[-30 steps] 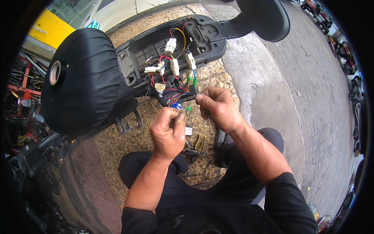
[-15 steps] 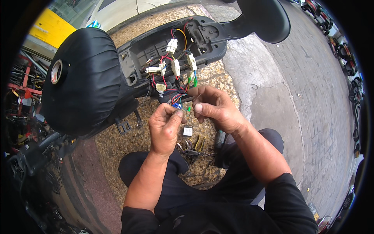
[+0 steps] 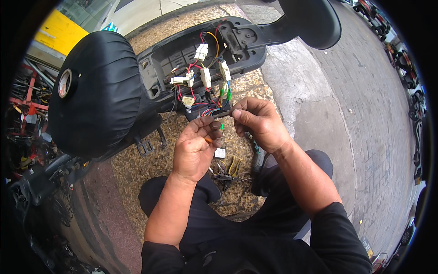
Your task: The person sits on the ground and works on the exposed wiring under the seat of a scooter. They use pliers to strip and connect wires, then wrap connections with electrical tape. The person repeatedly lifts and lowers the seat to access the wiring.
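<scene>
My left hand [image 3: 198, 146] has curled fingers round a small orange item [image 3: 208, 140], with its fingertips at a thin dark piece [image 3: 222, 115], perhaps a wire. My right hand [image 3: 253, 119] pinches the other end of that piece between thumb and index. Just beyond lies a bundle of coloured wires [image 3: 210, 111] with several white connectors [image 3: 205, 77], spilling from the open black housing [image 3: 162, 75] of a scooter. A green item [image 3: 222, 126] shows between the hands. Below them lie a small white-faced box [image 3: 220, 152], yellow-handled pliers [image 3: 235, 166] and a dark grey-green tool [image 3: 259, 157].
A black padded seat [image 3: 96, 105] with a tape roll on it is at left, beside a red tool rack [image 3: 28, 96] and yellow panel [image 3: 61, 34]. A black curved part [image 3: 315, 23] juts out top right. Parked two-wheelers [image 3: 401, 64] line the right edge.
The left hand's fingers have opened out somewhat and risen, showing the orange item. The right hand has turned and raised its thumb, closing on the thin dark piece between both hands.
</scene>
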{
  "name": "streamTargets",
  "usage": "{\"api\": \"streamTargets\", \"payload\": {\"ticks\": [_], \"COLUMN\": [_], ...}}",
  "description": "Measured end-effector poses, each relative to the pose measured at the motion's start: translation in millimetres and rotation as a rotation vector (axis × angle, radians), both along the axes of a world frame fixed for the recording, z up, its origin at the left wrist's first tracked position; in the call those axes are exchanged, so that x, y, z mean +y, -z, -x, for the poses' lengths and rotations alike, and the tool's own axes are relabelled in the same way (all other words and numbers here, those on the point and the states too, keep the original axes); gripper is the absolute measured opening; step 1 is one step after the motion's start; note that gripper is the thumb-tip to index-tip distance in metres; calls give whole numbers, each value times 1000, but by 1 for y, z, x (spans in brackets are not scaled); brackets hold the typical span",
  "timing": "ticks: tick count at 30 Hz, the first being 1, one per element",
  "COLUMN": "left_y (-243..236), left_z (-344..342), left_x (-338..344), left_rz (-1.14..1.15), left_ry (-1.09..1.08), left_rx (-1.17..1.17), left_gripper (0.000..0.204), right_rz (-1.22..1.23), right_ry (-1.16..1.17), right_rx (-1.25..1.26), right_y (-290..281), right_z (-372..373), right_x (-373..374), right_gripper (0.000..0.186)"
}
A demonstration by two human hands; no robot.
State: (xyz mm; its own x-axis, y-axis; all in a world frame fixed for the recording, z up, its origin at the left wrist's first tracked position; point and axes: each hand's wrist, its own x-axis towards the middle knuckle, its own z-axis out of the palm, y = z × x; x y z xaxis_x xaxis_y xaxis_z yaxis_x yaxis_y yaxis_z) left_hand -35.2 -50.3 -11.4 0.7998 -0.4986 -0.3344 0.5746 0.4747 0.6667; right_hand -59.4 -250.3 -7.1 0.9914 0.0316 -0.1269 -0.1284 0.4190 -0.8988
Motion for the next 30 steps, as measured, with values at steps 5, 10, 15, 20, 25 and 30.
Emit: {"api": "streamTargets", "payload": {"ticks": [5, 10, 15, 20, 25, 30], "left_y": [-1, -8, -5, -3, -6, -3], "left_z": [3, 5, 4, 4, 6, 3], "left_x": [-2, -4, -5, -6, -4, -3], "left_rz": [-78, -189, -275, -240, -265, -329], "left_ry": [28, 20, 60, 52, 28, 78], "left_rx": [-86, -122, -203, -190, -217, -284], "left_gripper": [32, 24, 23, 21, 19, 15], "right_rz": [-4, -2, 32, 15, 22, 37], "right_ry": [-23, -24, -50, -64, -78, -82], "right_rx": [-5, -15, -19, -9, -13, -21], "right_y": [-1, 0, -1, -3, -3, -3], "right_z": [1, 1, 2, 2, 3, 2], "right_x": [1, 0, 0, -1, -1, -2], "right_gripper": [10, 10, 10, 11, 11, 11]}}
